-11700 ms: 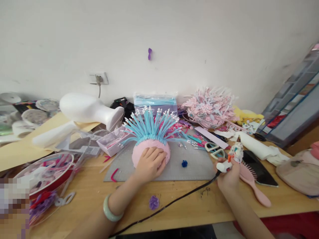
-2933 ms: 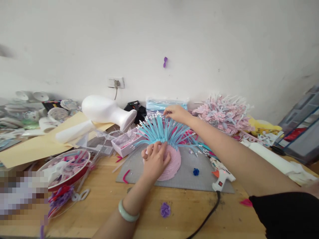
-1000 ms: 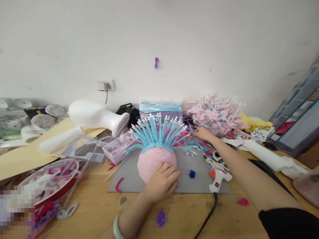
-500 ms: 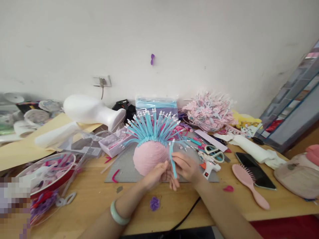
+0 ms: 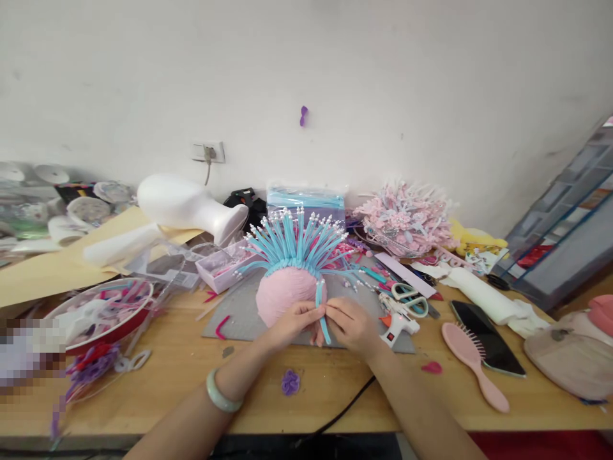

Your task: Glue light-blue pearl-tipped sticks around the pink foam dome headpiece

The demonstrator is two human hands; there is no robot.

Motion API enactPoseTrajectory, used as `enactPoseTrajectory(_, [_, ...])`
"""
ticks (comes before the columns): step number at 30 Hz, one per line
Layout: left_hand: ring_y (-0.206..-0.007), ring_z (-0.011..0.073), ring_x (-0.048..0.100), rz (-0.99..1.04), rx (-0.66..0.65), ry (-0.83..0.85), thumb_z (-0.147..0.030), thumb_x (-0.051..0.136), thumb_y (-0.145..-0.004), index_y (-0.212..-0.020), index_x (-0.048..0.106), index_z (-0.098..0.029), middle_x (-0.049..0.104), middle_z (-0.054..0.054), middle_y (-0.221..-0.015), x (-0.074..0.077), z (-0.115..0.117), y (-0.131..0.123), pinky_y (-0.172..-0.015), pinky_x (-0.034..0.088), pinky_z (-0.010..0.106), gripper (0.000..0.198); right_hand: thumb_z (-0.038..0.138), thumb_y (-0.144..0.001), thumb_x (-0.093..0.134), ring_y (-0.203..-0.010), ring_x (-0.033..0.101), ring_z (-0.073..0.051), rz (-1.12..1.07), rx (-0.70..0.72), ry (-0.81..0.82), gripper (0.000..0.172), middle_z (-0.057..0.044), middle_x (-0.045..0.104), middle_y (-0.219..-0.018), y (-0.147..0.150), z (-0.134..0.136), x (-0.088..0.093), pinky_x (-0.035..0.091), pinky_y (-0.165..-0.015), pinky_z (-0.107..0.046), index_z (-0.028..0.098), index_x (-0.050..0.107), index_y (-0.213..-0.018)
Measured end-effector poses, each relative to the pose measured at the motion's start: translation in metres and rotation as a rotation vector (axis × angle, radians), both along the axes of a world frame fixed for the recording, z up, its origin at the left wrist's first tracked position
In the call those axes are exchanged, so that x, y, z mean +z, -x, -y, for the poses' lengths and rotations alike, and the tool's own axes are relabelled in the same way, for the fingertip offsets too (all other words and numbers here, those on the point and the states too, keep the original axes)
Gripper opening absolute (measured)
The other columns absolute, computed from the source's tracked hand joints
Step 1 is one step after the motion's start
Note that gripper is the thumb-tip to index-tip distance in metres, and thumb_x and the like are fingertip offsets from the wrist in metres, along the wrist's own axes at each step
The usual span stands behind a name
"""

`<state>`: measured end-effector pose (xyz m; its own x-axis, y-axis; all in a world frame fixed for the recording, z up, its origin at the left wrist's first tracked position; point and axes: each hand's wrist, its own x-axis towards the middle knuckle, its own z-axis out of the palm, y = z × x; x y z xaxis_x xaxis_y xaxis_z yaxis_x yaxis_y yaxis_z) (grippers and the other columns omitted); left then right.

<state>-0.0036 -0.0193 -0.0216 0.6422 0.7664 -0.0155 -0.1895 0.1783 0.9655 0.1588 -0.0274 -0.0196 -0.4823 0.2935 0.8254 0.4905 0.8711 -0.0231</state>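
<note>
The left hand and the right hand meet low over the bench, their fingertips pinching a short blue fuzzy strip between them. The strip stands slightly tilted, its white-beaded end up and far, its lower end leaning right and near. Just behind it sits a pink ribbed dome, partly covered by the left hand, with a fan of blue beaded strips spreading from its far edge. The dome rests on a gray mat; a small magenta piece lies near the mat's left corner. On the near side, a purple flower lies on the bare wood. To the right of the hands are a white glue gun, pale-handled scissors just beyond it, and, farther right, a pink brush beside a dark flat device. Far left lies a white foam head; far right, a heaped pink bundle. At the left stands a red-sided bowl of colored pieces.
</note>
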Motion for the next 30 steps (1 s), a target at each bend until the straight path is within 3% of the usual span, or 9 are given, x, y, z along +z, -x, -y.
enactPoseTrajectory(3, [-0.041,0.0103,0.054,-0.021,0.037,-0.031,-0.059,0.060,-0.066,-0.061,0.054,-0.013,0.061,0.002,-0.048,0.002,0.001,0.000,-0.043,0.041,0.020,0.047,0.009,-0.080,0.044,-0.078,0.058,-0.016,-0.084,0.016,0.201,0.022,-0.008,0.063,-0.084,0.003,0.002,0.000,0.049,-0.070,-0.028,0.016,0.060,-0.093])
enactPoseTrajectory(7, [-0.043,0.0105,0.054,-0.095,0.075,-0.084,-0.062,0.058,-0.066,-0.066,0.054,-0.014,0.061,0.001,-0.051,0.000,0.003,-0.001,-0.045,0.041,0.021,0.049,0.021,-0.080,0.046,-0.069,0.057,-0.014,-0.438,-0.044,0.681,0.015,-0.003,0.060,-0.072,0.006,-0.002,0.000,0.047,-0.064,-0.027,0.017,0.059,-0.075])
enactPoseTrajectory(10, [-0.042,0.0096,0.052,-0.183,0.037,-0.164,-0.062,0.051,-0.072,-0.068,0.055,-0.013,0.061,0.002,-0.052,-0.004,0.004,-0.003,-0.045,0.040,0.021,0.049,0.038,-0.076,0.053,-0.051,0.049,-0.010,-0.636,-0.008,1.094,0.023,0.002,0.053,-0.055,0.005,-0.009,0.001,0.041,-0.051,-0.024,0.017,0.058,-0.069])
enactPoseTrajectory(13, [-0.045,0.0101,0.054,-0.230,-0.017,-0.206,-0.062,0.048,-0.074,-0.071,0.054,-0.014,0.061,0.002,-0.053,-0.007,0.006,-0.004,-0.047,0.040,0.022,0.049,0.047,-0.069,0.060,-0.043,0.040,-0.007,-0.688,0.081,1.307,0.031,0.006,0.045,-0.045,0.004,-0.012,0.003,0.034,-0.046,-0.022,0.017,0.058,-0.063])
enactPoseTrajectory(17, [-0.043,0.0100,0.053,-0.268,-0.038,-0.157,-0.062,0.047,-0.074,-0.073,0.053,-0.014,0.060,0.001,-0.052,-0.008,0.007,-0.006,-0.045,0.039,0.021,0.049,0.049,-0.061,0.068,-0.045,0.044,-0.008,-0.909,0.141,1.401,0.033,0.004,0.051,-0.047,0.005,-0.011,0.008,0.035,-0.047,-0.023,0.017,0.059,-0.061])
enactPoseTrajectory(23, [-0.035,0.0077,0.049,-0.315,0.036,-0.030,-0.055,0.050,-0.075,-0.074,0.049,-0.016,0.056,-0.004,-0.047,-0.011,0.004,-0.011,-0.036,0.034,0.018,0.039,0.038,-0.052,0.077,-0.050,0.051,-0.009,-1.232,0.091,1.301,0.028,0.004,0.056,-0.052,0.002,-0.016,0.018,0.041,-0.052,-0.024,0.017,0.059,-0.058])
enactPoseTrajectory(27, [-0.032,0.0073,0.047,-0.275,0.023,0.063,-0.054,0.052,-0.072,-0.070,0.049,-0.016,0.056,-0.003,-0.044,-0.013,-0.001,-0.011,-0.032,0.031,0.017,0.038,0.034,-0.049,0.077,-0.052,0.053,-0.009,-1.308,0.047,1.254,0.027,0.003,0.058,-0.056,-0.005,-0.018,0.022,0.043,-0.053,-0.024,0.016,0.060,-0.060])
enactPoseTrajectory(30, [-0.037,0.0092,0.054,-0.160,-0.033,0.167,-0.052,0.058,-0.068,-0.073,0.052,-0.014,0.063,0.001,-0.054,-0.011,-0.001,-0.009,-0.034,0.035,0.018,0.039,0.032,-0.049,0.076,-0.052,0.051,-0.008,-1.313,0.024,1.245,0.026,0.003,0.058,-0.056,-0.009,-0.020,0.024,0.042,-0.052,-0.023,0.016,0.061,-0.061])
